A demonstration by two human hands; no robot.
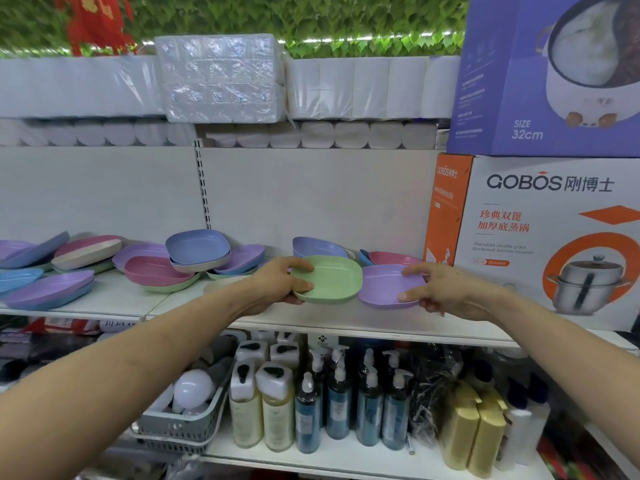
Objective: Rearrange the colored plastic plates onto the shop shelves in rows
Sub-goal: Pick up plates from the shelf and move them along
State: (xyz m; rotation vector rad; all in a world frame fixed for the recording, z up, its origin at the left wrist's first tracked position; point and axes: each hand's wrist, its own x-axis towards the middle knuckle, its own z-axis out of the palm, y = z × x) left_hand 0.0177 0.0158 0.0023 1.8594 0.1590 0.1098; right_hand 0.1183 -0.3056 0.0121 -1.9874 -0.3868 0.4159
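My left hand (280, 282) grips the left rim of a green plate (332, 280), thumb on top, over the white shelf (332, 318). My right hand (440, 289) pinches the right edge of a purple plate (381, 287) right beside the green one. Behind them stand a blue plate (317, 247) and a pink plate (391, 258). Left along the shelf lie loose heaps of plates: a blue one (197, 245) tilted on top, a pink one (152, 270), purple ones (48, 284) and a cream one (86, 252).
A GOBOS steamer box (540, 237) stands at the shelf's right end with a purple pot box (550, 71) on top. Wrapped tissue packs (218, 77) fill the shelf above. Below are pump bottles (311, 400) and a grey basket (180, 424).
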